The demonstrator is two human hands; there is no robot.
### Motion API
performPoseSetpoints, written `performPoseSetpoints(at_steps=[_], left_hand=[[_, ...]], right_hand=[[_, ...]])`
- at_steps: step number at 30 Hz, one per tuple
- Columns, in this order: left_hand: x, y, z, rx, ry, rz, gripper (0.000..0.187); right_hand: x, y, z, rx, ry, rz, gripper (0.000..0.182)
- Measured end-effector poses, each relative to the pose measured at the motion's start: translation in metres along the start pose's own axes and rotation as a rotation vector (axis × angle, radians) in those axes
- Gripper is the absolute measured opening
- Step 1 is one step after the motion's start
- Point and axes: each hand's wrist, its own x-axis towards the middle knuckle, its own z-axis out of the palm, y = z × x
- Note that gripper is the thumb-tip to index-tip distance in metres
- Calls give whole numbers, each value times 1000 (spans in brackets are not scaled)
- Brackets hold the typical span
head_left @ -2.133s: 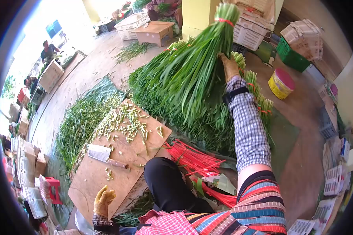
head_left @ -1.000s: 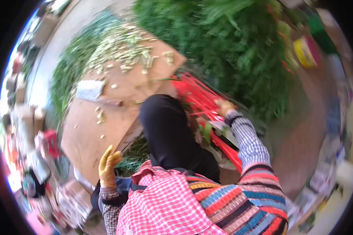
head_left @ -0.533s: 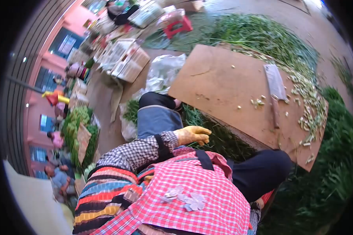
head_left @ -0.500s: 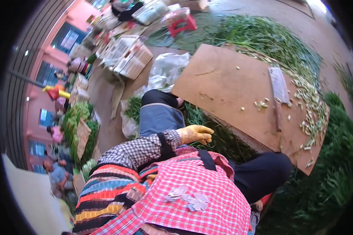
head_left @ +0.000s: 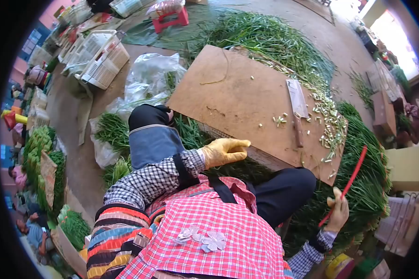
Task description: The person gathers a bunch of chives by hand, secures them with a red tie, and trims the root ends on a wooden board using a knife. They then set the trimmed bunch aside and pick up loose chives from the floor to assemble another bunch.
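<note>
The thin red plastic tie strip [head_left: 348, 182] sits at the right of the scene, pinched at its lower end in the grip of the right hand [head_left: 338, 211], which wears a yellowish work glove and closes around it; the strip's long axis runs up and to the right from the fist, slanting over the heap of long green chive leaves [head_left: 372, 186] that fills the right side. The left hand [head_left: 223, 151], in a yellow work glove, hangs near the middle of the scene with fingers loosely curled around nothing, just at the near edge of the broad brown wooden cutting board [head_left: 237, 100] and above loose greens lying under that edge. The strip lies well apart from the left hand, off to its right and nearer the person, so the right hand alone is on it. On the board, a steel cleaver with a wooden handle [head_left: 297, 109] lies with its handle pointing toward the near edge, among pale chopped stem ends [head_left: 328, 125] scattered along the board's right side. A white plastic crate [head_left: 102, 58] stands far left.
</note>
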Motion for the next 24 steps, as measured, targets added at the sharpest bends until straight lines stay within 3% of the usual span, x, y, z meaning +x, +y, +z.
performPoseSetpoints(at_steps=[1, 3, 5, 7, 10, 13, 16, 19, 20, 21, 22, 24], left_hand=[[5, 5, -2, 219, 61, 111, 44], [23, -2, -15, 360, 301, 386, 38], [44, -29, -42, 10, 416, 212, 34], [30, 0, -66, -189, 344, 151, 36], [12, 22, -68, -272, 155, 225, 57], [7, 24, -68, -532, 38, 281, 68], [6, 24, -81, -756, 43, 317, 62], [6, 13, -91, -707, 387, 385, 59], [17, -19, -99, -671, 327, 686, 55], [8, -10, -101, -618, 396, 614, 56], [3, 0, -94, -581, 454, 535, 57], [48, -40, -100, -447, 497, 689, 59]], right_hand=[[4, -29, 14, 71, -42, -32, 23], [15, -62, 40, -23, -130, -191, 21], [22, -89, 66, -34, -328, -222, 21], [19, -110, 102, 75, -519, -129, 21], [11, -133, 160, 165, -787, -14, 22], [10, -141, 215, -28, -1096, 71, 23], [13, -137, 244, 27, -1170, 103, 24], [33, -138, 239, -123, -1281, 34, 26], [32, -137, 239, -92, -1271, 42, 27], [34, -134, 236, -62, -1262, 50, 28], [43, -124, 236, -146, -1173, 23, 27], [53, -122, 245, -266, -988, 25, 24]])
